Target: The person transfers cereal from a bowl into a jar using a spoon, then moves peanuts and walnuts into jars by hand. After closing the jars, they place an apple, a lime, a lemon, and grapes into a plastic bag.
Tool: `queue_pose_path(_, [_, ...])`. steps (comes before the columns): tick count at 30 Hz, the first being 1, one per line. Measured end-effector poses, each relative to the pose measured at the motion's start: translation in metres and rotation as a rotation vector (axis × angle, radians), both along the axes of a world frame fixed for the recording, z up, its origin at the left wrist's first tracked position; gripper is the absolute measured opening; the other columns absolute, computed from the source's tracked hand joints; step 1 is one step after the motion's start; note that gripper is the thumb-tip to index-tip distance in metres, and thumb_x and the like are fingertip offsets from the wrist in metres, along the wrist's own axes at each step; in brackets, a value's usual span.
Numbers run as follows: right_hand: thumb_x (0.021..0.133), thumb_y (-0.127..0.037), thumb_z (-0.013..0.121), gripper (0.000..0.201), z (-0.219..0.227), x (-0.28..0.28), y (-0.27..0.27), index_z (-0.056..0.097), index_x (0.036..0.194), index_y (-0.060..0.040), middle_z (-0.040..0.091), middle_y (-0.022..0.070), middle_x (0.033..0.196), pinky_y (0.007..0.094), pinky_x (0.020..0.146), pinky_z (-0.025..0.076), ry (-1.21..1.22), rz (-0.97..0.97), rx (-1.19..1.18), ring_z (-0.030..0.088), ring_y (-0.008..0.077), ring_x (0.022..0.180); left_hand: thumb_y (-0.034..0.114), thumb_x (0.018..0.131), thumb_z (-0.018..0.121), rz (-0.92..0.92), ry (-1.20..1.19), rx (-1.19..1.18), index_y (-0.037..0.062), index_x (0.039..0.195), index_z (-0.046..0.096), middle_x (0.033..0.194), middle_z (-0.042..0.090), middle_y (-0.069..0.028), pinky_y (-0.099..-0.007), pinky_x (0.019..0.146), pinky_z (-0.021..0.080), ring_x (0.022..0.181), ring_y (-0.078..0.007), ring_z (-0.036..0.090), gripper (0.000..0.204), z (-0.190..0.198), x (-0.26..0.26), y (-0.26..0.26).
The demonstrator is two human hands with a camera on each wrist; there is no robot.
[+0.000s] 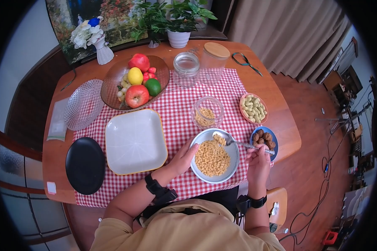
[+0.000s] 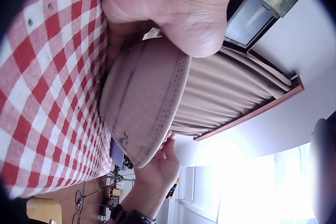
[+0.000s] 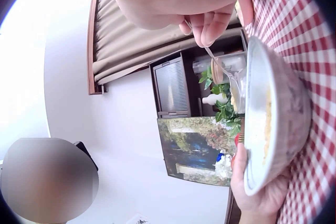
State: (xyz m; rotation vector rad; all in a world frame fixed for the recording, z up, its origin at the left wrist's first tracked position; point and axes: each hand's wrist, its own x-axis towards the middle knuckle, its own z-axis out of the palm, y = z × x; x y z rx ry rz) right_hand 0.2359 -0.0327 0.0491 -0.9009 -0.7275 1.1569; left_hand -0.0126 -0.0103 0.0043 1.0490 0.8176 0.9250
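Note:
A white bowl [image 1: 234, 158] of small yellow macaroni-like pieces [image 1: 213, 160] stands on the checked cloth near its front edge. My left hand [image 1: 182, 160] grips the bowl's left side, thumb at the rim and fingers low against the outer wall [image 2: 139, 93]. From the right, my right hand [image 1: 259, 162] pinches the handle of a metal spoon [image 1: 229, 140]. Its scoop, loaded with yellow pieces, is over the bowl's far rim. Just behind the bowl, an open glass jar [image 1: 208, 112] holds some similar pieces at its bottom.
Peanuts in a pink bowl [image 1: 242, 113] and walnuts in a blue bowl [image 1: 254, 134] stand at the right. Left are a square white dish [image 1: 134, 144], a black oval plate [image 1: 85, 165] and a fruit bowl [image 1: 107, 90]. Two glass jars [image 1: 186, 71] stand behind.

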Motion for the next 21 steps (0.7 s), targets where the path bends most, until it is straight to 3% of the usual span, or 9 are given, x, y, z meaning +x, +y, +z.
queue_pose_path(4, [0.099, -0.027, 0.043, 0.025, 0.018, -0.020, 0.023, 0.053, 0.101, -0.0039, 0.065, 0.0094, 0.085, 0.0224, 0.058, 0.048, -0.058, -0.015, 0.071, 0.060, 0.0120, 0.070, 0.032, 0.101, 0.032, 0.011, 0.021, 0.008, 0.0000, 0.138, 0.031, 0.130, 0.046, -0.0154, -0.0319, 0.101, 0.035, 0.119, -0.0191, 0.045, 0.049, -0.002, 0.000, 0.000])
queue_pose_path(8, [0.099, -0.022, 0.044, 0.025, 0.024, -0.036, 0.035, 0.054, 0.109, -0.0012, 0.064, 0.0114, 0.097, 0.0234, 0.061, 0.050, -0.328, 0.031, 0.162, 0.061, 0.0132, 0.078, 0.032, 0.100, 0.032, 0.006, 0.014, 0.032, -0.0003, 0.137, 0.032, 0.129, 0.047, -0.0155, -0.0323, 0.101, 0.034, 0.119, -0.0196, 0.045, 0.049, -0.006, 0.000, 0.002])
queue_pose_path(10, [0.098, -0.019, 0.044, 0.024, 0.024, -0.039, 0.036, 0.056, 0.109, -0.0009, 0.064, 0.0112, 0.101, 0.0238, 0.063, 0.050, -0.584, 0.006, 0.220, 0.061, 0.0136, 0.083, 0.032, 0.101, 0.032, 0.013, 0.047, 0.024, -0.0004, 0.137, 0.032, 0.128, 0.047, -0.0155, -0.0326, 0.101, 0.034, 0.119, -0.0196, 0.045, 0.049, -0.002, 0.000, 0.000])
queue_pose_path(12, [0.098, -0.017, 0.045, 0.023, 0.022, -0.036, 0.030, 0.057, 0.108, -0.0009, 0.064, 0.0111, 0.101, 0.0245, 0.065, 0.051, -0.570, -0.023, 0.216, 0.060, 0.0138, 0.087, 0.033, 0.101, 0.032, 0.010, 0.037, 0.026, -0.0004, 0.137, 0.032, 0.128, 0.047, -0.0156, -0.0326, 0.101, 0.034, 0.119, -0.0196, 0.045, 0.049, -0.002, 0.000, 0.001])
queue_pose_path(15, [0.099, -0.023, 0.044, 0.025, 0.016, -0.023, 0.016, 0.056, 0.106, -0.0022, 0.066, 0.0126, 0.094, 0.0254, 0.065, 0.050, -0.496, -0.145, 0.196, 0.062, 0.0143, 0.080, 0.033, 0.101, 0.031, -0.003, 0.026, 0.027, -0.0004, 0.137, 0.031, 0.128, 0.046, -0.0156, -0.0327, 0.101, 0.034, 0.119, -0.0195, 0.045, 0.050, 0.002, 0.000, 0.000])
queue_pose_path(18, [0.099, -0.022, 0.043, 0.023, 0.005, 0.000, -0.004, 0.056, 0.101, -0.0023, 0.065, 0.0127, 0.090, 0.0256, 0.061, 0.050, -0.432, -0.053, 0.236, 0.061, 0.0140, 0.073, 0.034, 0.100, 0.031, -0.006, 0.032, 0.004, -0.0002, 0.138, 0.030, 0.129, 0.046, -0.0157, -0.0328, 0.101, 0.034, 0.119, -0.0193, 0.045, 0.050, 0.003, -0.001, -0.001])
queue_pose_path(21, [0.099, -0.022, 0.043, 0.022, -0.004, 0.012, -0.018, 0.054, 0.098, -0.0025, 0.065, 0.0128, 0.087, 0.0254, 0.058, 0.049, -0.525, -0.042, 0.164, 0.061, 0.0143, 0.069, 0.034, 0.100, 0.031, -0.007, 0.041, -0.024, 0.0000, 0.138, 0.030, 0.129, 0.046, -0.0158, -0.0327, 0.101, 0.035, 0.119, -0.0190, 0.045, 0.051, 0.005, -0.001, -0.001])
